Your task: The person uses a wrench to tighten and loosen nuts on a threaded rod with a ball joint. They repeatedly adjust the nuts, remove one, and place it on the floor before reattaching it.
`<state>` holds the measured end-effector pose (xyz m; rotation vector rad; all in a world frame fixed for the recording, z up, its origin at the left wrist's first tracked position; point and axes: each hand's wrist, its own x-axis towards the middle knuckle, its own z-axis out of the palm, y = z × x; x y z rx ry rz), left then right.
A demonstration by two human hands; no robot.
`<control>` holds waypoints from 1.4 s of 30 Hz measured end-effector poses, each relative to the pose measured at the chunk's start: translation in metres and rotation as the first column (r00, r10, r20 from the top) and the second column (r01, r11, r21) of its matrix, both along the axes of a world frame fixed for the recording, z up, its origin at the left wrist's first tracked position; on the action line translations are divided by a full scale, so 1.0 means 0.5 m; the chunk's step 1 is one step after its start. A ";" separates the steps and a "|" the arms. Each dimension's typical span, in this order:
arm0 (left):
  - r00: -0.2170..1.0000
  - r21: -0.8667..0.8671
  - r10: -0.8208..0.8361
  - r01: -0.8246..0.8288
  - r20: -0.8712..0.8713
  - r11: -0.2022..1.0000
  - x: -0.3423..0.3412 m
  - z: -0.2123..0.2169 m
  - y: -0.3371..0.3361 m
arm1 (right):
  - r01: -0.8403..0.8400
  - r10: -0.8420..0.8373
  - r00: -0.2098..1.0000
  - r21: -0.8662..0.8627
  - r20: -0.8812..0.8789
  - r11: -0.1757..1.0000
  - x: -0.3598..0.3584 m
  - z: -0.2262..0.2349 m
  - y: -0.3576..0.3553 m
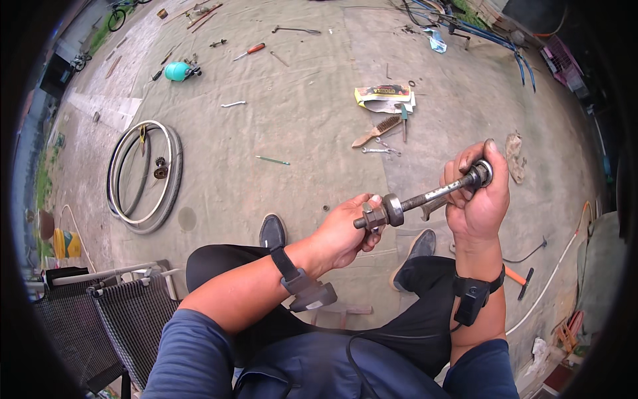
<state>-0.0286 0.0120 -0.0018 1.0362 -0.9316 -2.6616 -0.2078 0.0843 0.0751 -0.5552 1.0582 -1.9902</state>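
Note:
A greasy threaded metal axle [435, 193] slants across in front of me, its right end higher. My left hand [342, 229] is closed about the lower end, fingers curled under a hex nut [375, 216] and a round metal collar [394, 209]. At the upper end my right hand [480, 206] grips the axle, with the thumb and fingers around a shiny ring-shaped part [487, 174]. Another metal piece [433, 209] shows under the shaft by my right fingers; its kind is unclear.
On the ground ahead lie a wire brush [377, 132], wrenches [377, 151], a printed packet [383, 98], a screwdriver [250, 51] and a teal bottle-like object [177, 72]. Wheel rims and tyres [175, 183] lie left. A mesh chair [136, 312] stands near left, an orange-handled tool [515, 275] right.

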 end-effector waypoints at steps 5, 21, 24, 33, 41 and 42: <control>0.997 0.102 -0.045 0.052 -0.070 0.993 0.003 0.034 0.063 | 0.376 -0.334 0.890 0.086 -0.310 0.923 -0.074 -0.006 -0.009; 0.956 -0.701 0.266 -0.106 0.123 0.706 0.039 0.019 -0.154 | -0.110 0.176 0.828 0.154 -0.533 0.982 0.026 -0.010 0.005; 0.987 -0.427 0.059 0.011 0.151 0.904 0.014 0.008 -0.098 | -0.150 0.160 0.975 0.074 -0.152 0.986 0.004 -0.015 0.002; 0.993 -0.147 -0.013 -0.005 -0.121 0.989 0.005 0.014 0.040 | 0.437 -0.386 0.873 0.127 -0.299 0.890 -0.087 -0.023 -0.013; 0.958 -0.677 0.284 -0.237 -0.043 0.697 0.052 0.079 -0.095 | 0.208 0.065 0.566 0.219 -0.821 0.953 -0.095 -0.013 0.014; 0.947 -0.659 0.319 -0.265 -0.039 0.704 0.055 0.080 -0.113 | 0.109 0.130 0.609 0.245 -0.782 0.963 -0.080 -0.008 0.013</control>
